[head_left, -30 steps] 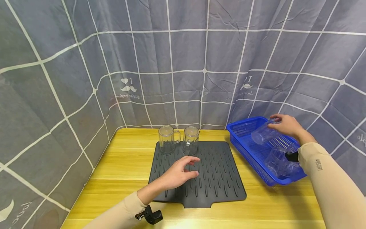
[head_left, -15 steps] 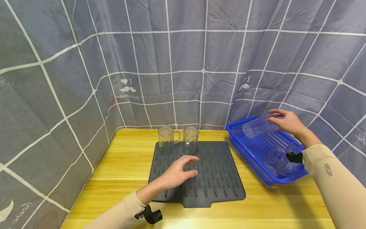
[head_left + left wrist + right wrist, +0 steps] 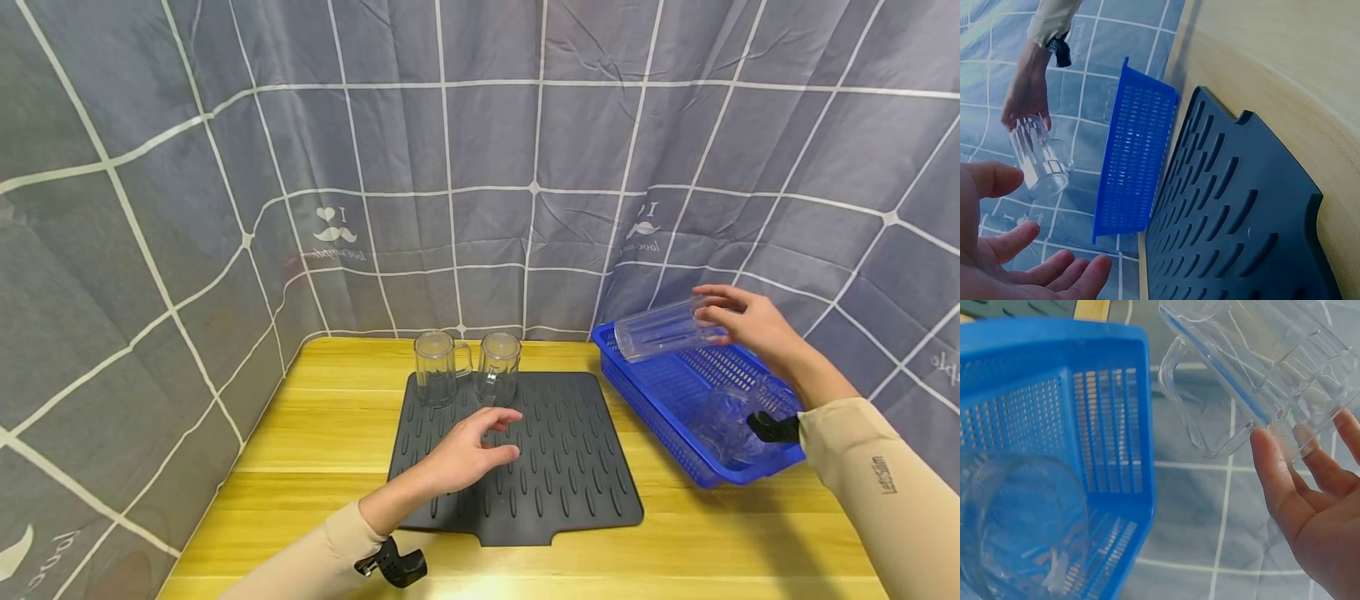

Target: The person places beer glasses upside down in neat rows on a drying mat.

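Note:
In the head view, my right hand [image 3: 757,329] grips a clear glass mug [image 3: 660,329] near one end, fingers and thumb around it. The mug lies tilted over the far left part of the blue basket [image 3: 648,408]; its handle [image 3: 1185,406] shows in the right wrist view. More clear glassware [image 3: 723,421] sits in the basket, partly behind the wrist. My left hand [image 3: 468,454] hovers over the dark ribbed mat [image 3: 570,433], fingers relaxed, holding nothing. At the mat's back left edge stand two clear mugs, a left one [image 3: 436,371] and a right one [image 3: 498,371].
A yellow wood-grain table [image 3: 337,417] carries the mat and the basket, which stands to the mat's right. A grey curtain [image 3: 487,225] with white grid lines hangs behind and along both sides.
My right hand has lifted the mug up from inside the basket and shifted it left, toward the basket's left rim. The left hand and the mugs on the mat have stayed in place.

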Demonstrator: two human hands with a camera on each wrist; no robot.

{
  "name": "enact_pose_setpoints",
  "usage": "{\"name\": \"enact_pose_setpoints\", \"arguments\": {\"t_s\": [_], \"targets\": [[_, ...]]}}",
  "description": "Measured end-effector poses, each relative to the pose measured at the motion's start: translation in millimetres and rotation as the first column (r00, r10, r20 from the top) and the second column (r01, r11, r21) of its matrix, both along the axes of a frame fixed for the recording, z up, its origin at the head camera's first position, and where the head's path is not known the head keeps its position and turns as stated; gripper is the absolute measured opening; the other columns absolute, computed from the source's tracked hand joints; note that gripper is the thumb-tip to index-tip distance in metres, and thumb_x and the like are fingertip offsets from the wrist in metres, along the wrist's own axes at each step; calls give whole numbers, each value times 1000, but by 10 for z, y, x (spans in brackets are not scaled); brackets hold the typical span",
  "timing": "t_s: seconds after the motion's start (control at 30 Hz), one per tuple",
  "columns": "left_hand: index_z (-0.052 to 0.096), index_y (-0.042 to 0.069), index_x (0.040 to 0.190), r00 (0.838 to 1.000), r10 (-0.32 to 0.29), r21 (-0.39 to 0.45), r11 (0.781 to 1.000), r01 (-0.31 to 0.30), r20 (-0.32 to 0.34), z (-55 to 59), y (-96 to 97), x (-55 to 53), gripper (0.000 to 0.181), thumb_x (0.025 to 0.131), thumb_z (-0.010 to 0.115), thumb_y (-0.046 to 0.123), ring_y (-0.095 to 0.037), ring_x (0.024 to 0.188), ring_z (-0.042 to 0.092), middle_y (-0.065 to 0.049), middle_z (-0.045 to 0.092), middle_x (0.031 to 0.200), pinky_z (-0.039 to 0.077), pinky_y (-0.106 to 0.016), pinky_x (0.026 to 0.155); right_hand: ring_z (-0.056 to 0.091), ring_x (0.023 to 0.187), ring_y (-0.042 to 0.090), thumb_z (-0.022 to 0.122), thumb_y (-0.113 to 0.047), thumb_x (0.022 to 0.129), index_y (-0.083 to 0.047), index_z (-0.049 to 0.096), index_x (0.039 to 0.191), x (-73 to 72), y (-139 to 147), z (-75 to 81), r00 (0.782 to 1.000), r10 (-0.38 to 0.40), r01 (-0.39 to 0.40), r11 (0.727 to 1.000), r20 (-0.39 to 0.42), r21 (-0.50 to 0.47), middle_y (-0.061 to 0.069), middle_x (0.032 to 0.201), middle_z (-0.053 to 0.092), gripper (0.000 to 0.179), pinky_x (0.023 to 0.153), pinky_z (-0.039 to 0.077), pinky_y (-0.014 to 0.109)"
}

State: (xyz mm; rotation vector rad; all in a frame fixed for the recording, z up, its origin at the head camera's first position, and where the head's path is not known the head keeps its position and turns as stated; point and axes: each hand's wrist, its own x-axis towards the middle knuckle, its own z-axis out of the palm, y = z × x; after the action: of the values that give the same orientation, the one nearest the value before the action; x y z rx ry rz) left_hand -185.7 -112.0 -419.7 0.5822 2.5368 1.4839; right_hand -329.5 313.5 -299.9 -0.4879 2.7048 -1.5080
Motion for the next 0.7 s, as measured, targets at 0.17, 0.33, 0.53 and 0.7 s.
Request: {"name": "enact_pose_setpoints", "arguments": {"t_s": [0.17,0.33,0.53,0.7], "targets": [[54,22,143,1000,0,8,1000,0,4,-2,-9,-1,46,99,64,30,-25,132,51,-4,53,143,47,-48,103,63,101,-1,57,-26,104,-19,51,145,87,-62,-15,1000,26,-25,998,13,-55,-18,119,58,41,78,60,29],[54,21,143,1000,12,11,1000,-12,10,3,-10,-7,47,98,65,30,-25,132,52,-3,53,142,47,-48,103,63,102,0,56,-29,105,-20,49,146,174,-132,-59,999,41,-40,998,16,-47,-17,121,55,43,79,59,28],[53,21,143,1000,20,16,1000,-21,11,6,-8,-18,46,98,65,27,-23,131,52,0,54,140,47,-47,103,60,106,4,54,-24,106,-20,50,144,287,-227,-147,994,101,-98,990,27,-106,-4,126,50,39,81,60,30],[53,21,143,1000,20,28,999,-21,18,0,1,-24,46,98,65,27,-25,131,52,-1,54,141,47,-48,104,58,109,5,54,-27,106,-21,51,142,381,-302,-215,993,107,-101,988,49,-116,0,131,47,38,81,59,30]]}}
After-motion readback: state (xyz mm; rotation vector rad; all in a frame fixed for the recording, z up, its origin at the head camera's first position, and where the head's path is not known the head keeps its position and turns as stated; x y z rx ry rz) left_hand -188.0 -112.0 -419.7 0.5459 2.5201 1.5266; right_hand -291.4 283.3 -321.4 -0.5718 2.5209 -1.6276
